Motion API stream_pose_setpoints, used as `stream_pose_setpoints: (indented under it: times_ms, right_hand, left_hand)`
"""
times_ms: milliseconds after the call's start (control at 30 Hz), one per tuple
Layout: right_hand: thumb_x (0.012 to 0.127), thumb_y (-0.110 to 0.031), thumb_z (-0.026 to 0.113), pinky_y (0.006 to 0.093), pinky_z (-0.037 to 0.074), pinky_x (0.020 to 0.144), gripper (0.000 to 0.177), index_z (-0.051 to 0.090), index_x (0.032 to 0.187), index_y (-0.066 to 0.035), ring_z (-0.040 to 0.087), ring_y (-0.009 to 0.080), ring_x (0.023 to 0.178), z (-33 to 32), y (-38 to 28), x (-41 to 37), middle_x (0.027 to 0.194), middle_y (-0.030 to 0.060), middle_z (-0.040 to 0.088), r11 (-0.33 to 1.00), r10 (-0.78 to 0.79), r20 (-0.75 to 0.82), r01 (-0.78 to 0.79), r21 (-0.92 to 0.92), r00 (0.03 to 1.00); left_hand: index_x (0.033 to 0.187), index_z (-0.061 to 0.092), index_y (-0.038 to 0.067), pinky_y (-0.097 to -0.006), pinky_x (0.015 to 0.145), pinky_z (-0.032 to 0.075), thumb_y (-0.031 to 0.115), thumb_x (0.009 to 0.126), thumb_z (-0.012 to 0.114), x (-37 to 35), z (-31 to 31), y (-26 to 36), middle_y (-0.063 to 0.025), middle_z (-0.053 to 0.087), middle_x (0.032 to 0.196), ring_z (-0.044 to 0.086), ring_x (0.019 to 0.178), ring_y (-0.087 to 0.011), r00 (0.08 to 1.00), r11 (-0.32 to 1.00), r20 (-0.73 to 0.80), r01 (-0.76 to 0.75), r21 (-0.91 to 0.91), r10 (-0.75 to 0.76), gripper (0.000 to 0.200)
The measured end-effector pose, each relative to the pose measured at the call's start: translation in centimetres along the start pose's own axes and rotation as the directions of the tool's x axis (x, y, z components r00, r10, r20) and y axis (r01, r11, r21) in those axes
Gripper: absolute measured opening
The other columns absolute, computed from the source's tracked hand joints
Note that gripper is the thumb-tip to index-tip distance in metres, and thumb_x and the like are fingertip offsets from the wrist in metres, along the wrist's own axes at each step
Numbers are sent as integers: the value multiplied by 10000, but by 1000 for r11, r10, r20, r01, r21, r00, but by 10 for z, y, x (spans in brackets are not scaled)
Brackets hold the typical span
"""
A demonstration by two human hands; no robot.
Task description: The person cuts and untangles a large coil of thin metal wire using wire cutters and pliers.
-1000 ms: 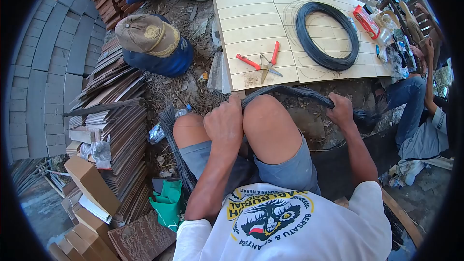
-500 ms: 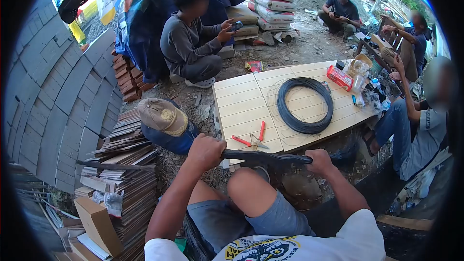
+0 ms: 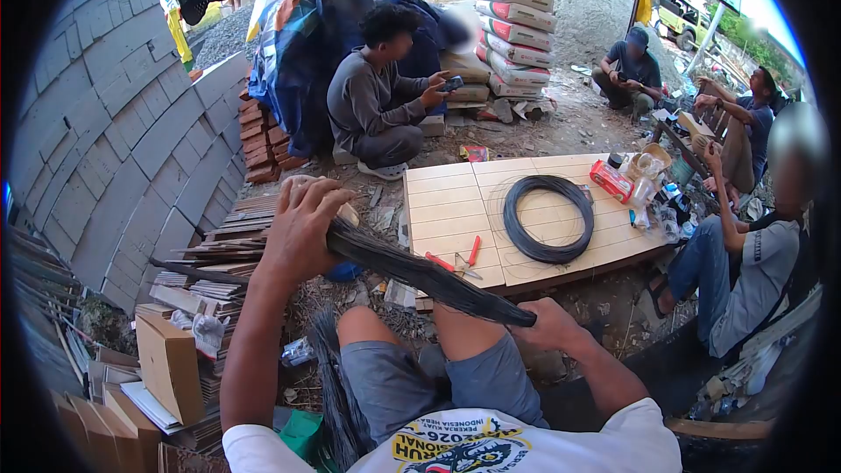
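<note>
A thick bundle of black wire (image 3: 420, 278) slants across in front of me, its left end higher than its right. My right hand (image 3: 554, 326) is closed around the lower right end. At the upper left end, my left hand (image 3: 307, 223) rests its palm against the wire tips, fingers loosened and apart. Beyond the bundle, red-handled pliers (image 3: 455, 264) lie opened on a pale wooden panel (image 3: 438, 219). A coil of black wire (image 3: 528, 243) lies flat on the same panel. Another bundle of black wire (image 3: 337, 385) leans beside my left thigh.
Stacked boards and tiles (image 3: 241, 236) and a cardboard box (image 3: 171, 368) are at my left. A red packet (image 3: 611, 180) and plastic cups crowd the panel's right end. Several people sit around, one person (image 3: 377, 96) holding a phone. Cement bags (image 3: 517, 39) stand behind.
The wire bundle has tilted, its left end rising and its right end dropping. My left hand has moved up and left and loosened from its fist. The view has shifted slightly.
</note>
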State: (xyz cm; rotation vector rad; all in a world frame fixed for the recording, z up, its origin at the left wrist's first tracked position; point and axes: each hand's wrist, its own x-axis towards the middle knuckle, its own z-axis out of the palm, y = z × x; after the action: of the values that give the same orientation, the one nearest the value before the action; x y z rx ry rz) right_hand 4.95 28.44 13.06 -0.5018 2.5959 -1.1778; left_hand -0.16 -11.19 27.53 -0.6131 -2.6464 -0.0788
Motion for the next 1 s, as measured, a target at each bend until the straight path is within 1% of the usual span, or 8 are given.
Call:
stream_pose_setpoints:
  times_ms: [100,200,267,333,467,567,833,1000]
  right_hand:
    - [820,-206,683,380,486,643,218,667,864,6,548,281,585,3,-16,-15,700,204,634,998,56,32,-57,24,998]
    - [826,-216,685,376,489,652,241,677,902,12,534,261,585,-1,-30,-25,704,212,624,996,68,69,-71,48,995]
    - [836,-232,695,371,490,651,258,684,923,10,539,232,589,-1,-29,-30,695,199,626,995,73,105,-80,65,992]
    - [842,-231,704,356,484,636,253,684,914,11,534,193,591,-8,-47,-37,677,166,623,996,88,140,-89,-1,986]
    - [849,-205,735,313,449,576,221,679,859,9,505,90,585,-1,-47,-34,626,54,589,986,168,161,-163,-42,972]
    - [847,-180,747,302,416,535,202,669,812,3,483,72,557,8,-35,-28,598,3,551,995,95,140,-97,10,986]
    - [855,-202,763,295,413,541,219,675,826,-4,490,74,576,23,-47,-12,622,-10,559,988,153,189,-150,-32,970]
    - [862,-342,775,292,387,496,351,667,823,-11,471,96,517,28,-42,14,590,-20,521,976,202,330,-218,12,922]
  left_hand:
    - [1489,366,176,-544,1171,279,222,649,870,-40,3,0,-140,434,1440,394,1386,-348,958,980,-209,192,-47,-198,981]
    - [1481,360,121,-500,1078,419,208,747,838,-79,31,-4,-139,423,1442,457,1330,-308,698,842,-471,430,-326,-539,880]
    - [1454,388,80,-388,909,536,248,879,753,-105,66,-13,-123,489,1388,565,1190,-233,405,166,-38,287,-944,-914,701]
    - [1404,453,74,-311,800,551,343,974,639,-121,79,-6,-93,569,1290,625,1033,-175,377,-271,347,239,-932,-859,540]
    - [1324,534,30,-369,841,543,598,1012,390,-129,100,10,-95,631,1189,647,995,-228,556,-532,422,-44,-845,-716,664]
    - [1315,528,14,-381,875,537,627,1009,350,-127,84,-11,-122,650,1185,649,1036,-249,566,-507,301,-250,-825,-768,708]
    - [1291,543,7,-318,804,601,283,1074,428,-125,33,-79,-96,693,1142,699,981,-187,483,-352,228,-182,-918,-845,370]
    - [1382,468,-21,-249,636,572,220,1085,410,-162,-34,-132,-6,645,945,639,732,-75,647,-218,-24,-292,-931,-762,387]
